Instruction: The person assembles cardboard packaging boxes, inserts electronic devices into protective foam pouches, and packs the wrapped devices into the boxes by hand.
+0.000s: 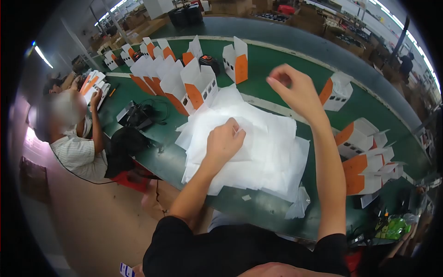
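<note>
A broad, uneven pile of thin white sheets [272,152], perhaps foam bags, lies on the green table in front of me. My left hand [224,142] rests on the pile, its thumb and forefinger pinching a white sheet [243,150] at the top. Over the far right side of the pile, my right hand [295,94] is raised, slightly blurred. Its fingers curl loosely with a gap to the thumb, and nothing shows in them. Beyond it stands an open orange-and-white box [336,94] with clear plastic inside.
Open orange-and-white boxes [200,87] stand in rows behind and left, with more boxes [369,161] at right. A black device [209,63] sits among them. Black cables [150,113] lie on the left. A co-worker [76,138] sits there. A clear plastic bag [300,203] hangs near the front edge.
</note>
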`<move>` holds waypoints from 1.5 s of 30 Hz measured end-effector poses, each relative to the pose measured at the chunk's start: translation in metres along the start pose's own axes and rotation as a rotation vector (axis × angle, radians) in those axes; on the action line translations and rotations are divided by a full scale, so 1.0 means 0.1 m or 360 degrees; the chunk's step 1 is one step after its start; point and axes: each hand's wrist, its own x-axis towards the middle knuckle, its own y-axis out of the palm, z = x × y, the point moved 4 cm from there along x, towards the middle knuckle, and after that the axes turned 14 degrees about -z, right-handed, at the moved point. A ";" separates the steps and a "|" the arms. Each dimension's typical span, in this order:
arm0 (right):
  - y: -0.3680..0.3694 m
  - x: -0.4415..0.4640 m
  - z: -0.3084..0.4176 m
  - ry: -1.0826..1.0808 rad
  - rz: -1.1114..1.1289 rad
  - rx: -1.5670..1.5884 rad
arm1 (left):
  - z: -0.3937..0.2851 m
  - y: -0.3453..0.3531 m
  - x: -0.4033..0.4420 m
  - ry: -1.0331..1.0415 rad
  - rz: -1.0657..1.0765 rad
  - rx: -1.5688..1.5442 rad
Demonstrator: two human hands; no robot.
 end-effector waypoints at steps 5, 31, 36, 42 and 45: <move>1.54 1.24 -0.11 -0.0421 0.0260 -0.0214 | 0.18 -0.03 -0.03 -0.0125 -0.0043 -0.0249; -0.12 -0.43 0.44 0.0324 -0.0151 0.0646 | 0.02 0.07 -0.13 -0.0416 0.0070 -0.0817; -0.40 -1.27 0.06 0.0804 0.0064 0.0487 | -0.22 -0.05 -0.20 -0.0435 0.0009 -0.0817; -0.28 -1.42 0.10 0.0764 0.0474 0.0272 | -0.36 -0.07 -0.29 -0.0353 -0.0044 -0.0953; -0.20 -1.47 0.03 0.0897 0.0288 0.0387 | -0.32 -0.09 -0.35 -0.0380 -0.0028 -0.1102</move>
